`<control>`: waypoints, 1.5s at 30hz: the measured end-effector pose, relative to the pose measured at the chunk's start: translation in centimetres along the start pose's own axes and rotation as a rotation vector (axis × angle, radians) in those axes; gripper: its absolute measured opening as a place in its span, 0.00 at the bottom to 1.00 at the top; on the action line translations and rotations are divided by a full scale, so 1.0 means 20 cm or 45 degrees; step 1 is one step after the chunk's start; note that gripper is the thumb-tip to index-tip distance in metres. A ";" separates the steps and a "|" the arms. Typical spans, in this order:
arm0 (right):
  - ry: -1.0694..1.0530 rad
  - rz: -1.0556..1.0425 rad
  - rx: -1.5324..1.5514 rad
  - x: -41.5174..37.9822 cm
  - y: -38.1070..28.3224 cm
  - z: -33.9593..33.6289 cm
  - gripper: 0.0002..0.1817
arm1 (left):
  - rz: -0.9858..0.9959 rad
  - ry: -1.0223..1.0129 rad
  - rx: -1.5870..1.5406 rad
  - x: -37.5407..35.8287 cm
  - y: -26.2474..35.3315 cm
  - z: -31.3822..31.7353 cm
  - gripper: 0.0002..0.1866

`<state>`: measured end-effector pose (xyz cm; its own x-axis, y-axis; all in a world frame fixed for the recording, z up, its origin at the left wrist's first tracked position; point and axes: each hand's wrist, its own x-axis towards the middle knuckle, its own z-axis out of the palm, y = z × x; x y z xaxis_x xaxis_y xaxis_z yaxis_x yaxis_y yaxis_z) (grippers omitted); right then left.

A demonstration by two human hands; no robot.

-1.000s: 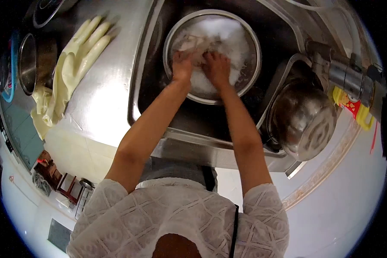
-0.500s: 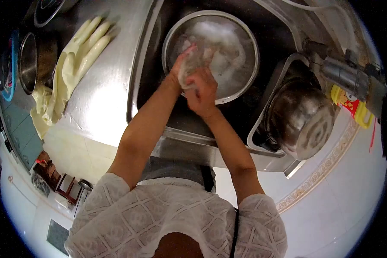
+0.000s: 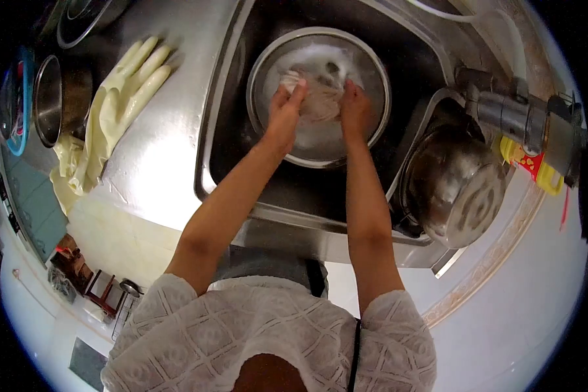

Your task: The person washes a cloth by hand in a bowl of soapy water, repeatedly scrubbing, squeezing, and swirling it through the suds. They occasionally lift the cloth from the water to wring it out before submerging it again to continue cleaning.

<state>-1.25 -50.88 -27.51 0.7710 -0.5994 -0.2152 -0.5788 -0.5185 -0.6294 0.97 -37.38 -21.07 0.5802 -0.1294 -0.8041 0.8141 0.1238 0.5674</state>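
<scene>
A round metal basin [image 3: 321, 161] stands in the sink [image 3: 238, 153], with cloudy water and white suds in it. Stretched across the basin between my two hands is a wet, pale cloth [image 3: 320, 103]. My left hand [image 3: 285, 116] pinches its left end between thumb and fingers. At the opposite end, my right hand [image 3: 356, 112] is closed on the cloth, its knuckles turned up. The lower part of the cloth lies in or just over the suds.
Pale yellow rubber gloves [image 3: 127, 95] lie on the steel counter [image 3: 157, 153] to the left, beside a metal pot [image 3: 49, 101]. On the right, a large pot [image 3: 457, 186] leans in the smaller sink basin, below the faucet [image 3: 506, 114]. A yellow-and-red package [image 3: 532, 164] is behind it.
My hands were together at the basin's left side, bunching the cloth. They have come apart, the right hand moving right, and the cloth is now spread between them.
</scene>
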 end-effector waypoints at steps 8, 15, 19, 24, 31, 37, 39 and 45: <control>0.105 -0.834 -0.972 -0.22 0.05 0.12 0.21 | 0.253 0.023 0.518 0.21 -0.13 -0.17 0.39; -0.792 -0.226 -0.979 -0.11 -0.13 0.08 0.31 | -0.142 0.218 0.164 0.14 -0.08 -0.10 0.40; -0.420 -0.742 -0.721 -0.11 0.08 0.07 0.25 | 0.051 0.042 0.005 0.13 -0.09 -0.10 0.40; 0.205 -0.073 0.187 -0.11 0.24 0.47 0.25 | -0.105 -0.169 -0.054 0.16 -0.10 -0.04 0.41; -0.383 -0.786 0.608 -0.39 -0.27 -0.12 0.10 | -0.382 -0.659 -0.876 0.24 -0.04 -0.07 0.29; -0.054 -0.923 0.319 -0.49 -0.43 -0.15 0.09 | -0.113 -0.519 -0.865 0.34 -0.19 -0.14 0.22; 0.000 -0.858 0.279 -0.43 -0.43 -0.10 0.11 | -0.016 -0.404 -0.878 0.17 -0.13 -0.10 0.19; -0.034 -0.017 -0.087 -0.09 -0.34 -0.09 0.12 | -0.032 -0.150 -0.458 -0.01 -0.01 0.02 0.19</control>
<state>0.74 -47.40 -21.56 0.7852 -0.5759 -0.2274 -0.5843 -0.5676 -0.5801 0.63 -37.82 -20.88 0.5762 -0.2466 -0.7792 0.7790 0.4541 0.4324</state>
